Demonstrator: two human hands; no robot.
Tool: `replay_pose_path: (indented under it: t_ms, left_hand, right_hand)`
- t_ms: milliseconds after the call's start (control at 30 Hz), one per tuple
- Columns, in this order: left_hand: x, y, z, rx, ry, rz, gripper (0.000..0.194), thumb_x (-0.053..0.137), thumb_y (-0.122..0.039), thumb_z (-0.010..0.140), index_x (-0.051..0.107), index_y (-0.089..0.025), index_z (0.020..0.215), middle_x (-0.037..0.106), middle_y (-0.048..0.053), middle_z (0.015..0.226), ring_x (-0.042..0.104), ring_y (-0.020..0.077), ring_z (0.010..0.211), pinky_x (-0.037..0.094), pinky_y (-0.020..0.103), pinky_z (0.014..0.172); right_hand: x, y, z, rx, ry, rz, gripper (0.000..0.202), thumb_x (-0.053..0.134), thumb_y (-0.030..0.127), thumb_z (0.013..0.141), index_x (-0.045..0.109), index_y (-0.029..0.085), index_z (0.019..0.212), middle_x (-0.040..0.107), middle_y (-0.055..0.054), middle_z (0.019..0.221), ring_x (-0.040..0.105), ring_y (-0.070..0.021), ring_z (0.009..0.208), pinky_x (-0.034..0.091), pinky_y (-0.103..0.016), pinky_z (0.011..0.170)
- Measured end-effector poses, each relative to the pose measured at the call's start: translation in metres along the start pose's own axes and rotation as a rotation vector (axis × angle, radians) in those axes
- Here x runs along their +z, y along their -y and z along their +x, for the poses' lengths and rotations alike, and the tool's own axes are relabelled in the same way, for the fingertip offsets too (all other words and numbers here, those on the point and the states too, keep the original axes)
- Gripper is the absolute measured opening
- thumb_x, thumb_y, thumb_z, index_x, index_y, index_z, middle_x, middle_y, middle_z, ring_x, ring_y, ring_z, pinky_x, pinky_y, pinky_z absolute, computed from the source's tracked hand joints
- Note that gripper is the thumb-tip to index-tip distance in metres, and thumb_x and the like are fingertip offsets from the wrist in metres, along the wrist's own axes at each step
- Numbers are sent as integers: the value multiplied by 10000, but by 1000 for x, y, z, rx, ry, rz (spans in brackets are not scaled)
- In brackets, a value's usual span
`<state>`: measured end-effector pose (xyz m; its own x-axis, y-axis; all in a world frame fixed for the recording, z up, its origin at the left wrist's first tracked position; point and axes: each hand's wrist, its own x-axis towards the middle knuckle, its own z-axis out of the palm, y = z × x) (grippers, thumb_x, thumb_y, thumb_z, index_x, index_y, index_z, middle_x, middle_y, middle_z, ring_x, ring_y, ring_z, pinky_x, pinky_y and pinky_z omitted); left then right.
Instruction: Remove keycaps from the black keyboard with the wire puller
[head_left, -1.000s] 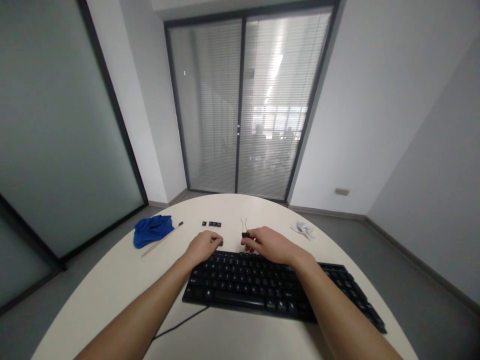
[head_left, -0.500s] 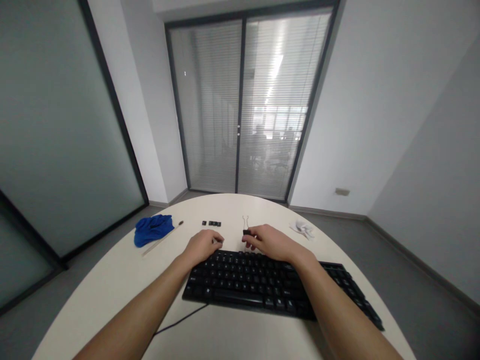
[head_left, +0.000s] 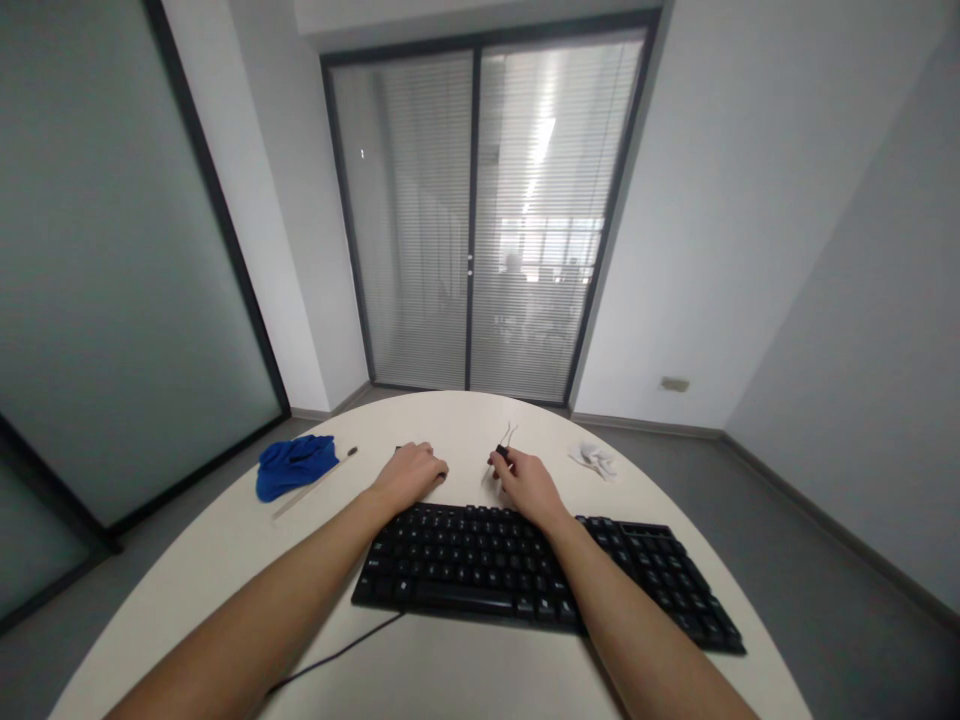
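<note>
My left hand (head_left: 411, 474) is at the keyboard's far edge, palm down with fingers curled. A small dark piece, apparently a keycap (head_left: 441, 476), shows at its fingertips. Beneath and behind this hand, the row of loose black keycaps is mostly covered. My right hand (head_left: 526, 484) is closed around the black handle of a wire keycap puller (head_left: 502, 453), whose two thin prongs point up and away. Below both wrists lies the black keyboard (head_left: 465, 560), partly hidden by my right forearm.
A blue cloth (head_left: 296, 466) lies at the table's left, beside a thin wooden-handled brush (head_left: 315, 484). White crumpled cloth or gloves (head_left: 594, 460) rest at the right. The keyboard's cable (head_left: 337, 652) runs toward the near left. The round table (head_left: 450, 415) has a curved far edge.
My left hand has moved forward over the loose keycaps, which were visible before. My right hand has lifted slightly away from the keyboard, tilting the puller to the right. The view has shifted a little.
</note>
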<state>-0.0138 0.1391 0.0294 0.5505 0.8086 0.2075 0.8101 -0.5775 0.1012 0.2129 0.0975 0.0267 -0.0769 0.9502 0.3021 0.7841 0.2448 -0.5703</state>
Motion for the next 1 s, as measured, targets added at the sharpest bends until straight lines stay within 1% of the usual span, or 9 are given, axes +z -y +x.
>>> replay_pose_path:
  t_ms: [133, 233, 367, 533, 733, 833, 1000]
  left_hand:
    - [5, -1, 15, 47, -27, 33, 178, 551, -224, 868, 728, -239, 882, 699, 89, 975, 546, 252, 1039, 401, 321, 894]
    - [9, 3, 22, 45, -53, 72, 194, 528, -222, 889, 719, -220, 918, 692, 98, 985, 521, 262, 1051, 405, 343, 885]
    - [12, 12, 28, 61, -63, 118, 191, 522, -232, 899, 710, -215, 929, 686, 86, 991, 507, 258, 1045, 413, 348, 857]
    - [16, 19, 34, 49, -67, 170, 183, 523, -219, 895, 703, -207, 928, 685, 92, 979, 510, 258, 1024, 424, 347, 815]
    - [20, 24, 37, 23, -67, 212, 156, 536, -194, 880, 689, -197, 912, 680, 102, 974, 517, 266, 1016, 425, 355, 808]
    - [20, 24, 36, 18, -71, 223, 159, 544, -189, 876, 667, -191, 977, 667, 109, 1017, 513, 268, 1042, 424, 358, 824]
    - [17, 23, 33, 28, -78, 232, 231, 560, -187, 870, 619, -191, 1093, 650, 100, 1089, 503, 266, 1075, 428, 356, 842]
  right_hand:
    - [4, -3, 1, -11, 20, 16, 414, 393, 456, 956, 680, 170, 870, 720, -68, 792, 645, -171, 693, 422, -238, 636]
    - [6, -5, 1, -16, 28, 26, 417, 401, 458, 950, 673, 170, 822, 718, -69, 782, 640, -170, 679, 413, -232, 621]
    - [9, -7, 3, -14, 32, 36, 405, 408, 445, 949, 670, 168, 812, 716, -73, 771, 637, -172, 664, 407, -232, 609]
    - [9, -9, 3, -26, 37, 49, 396, 412, 446, 948, 665, 172, 814, 713, -70, 769, 636, -172, 659, 405, -232, 603]
    - [9, -8, 3, -30, 43, 52, 399, 412, 452, 946, 656, 174, 796, 709, -66, 751, 627, -168, 649, 396, -230, 602]
    - [8, -8, 3, -32, 43, 54, 398, 416, 451, 944, 653, 177, 778, 708, -63, 746, 622, -167, 649, 391, -231, 601]
    - [7, -7, 3, -41, 42, 59, 397, 416, 444, 943, 652, 176, 770, 703, -61, 734, 620, -170, 644, 386, -234, 591]
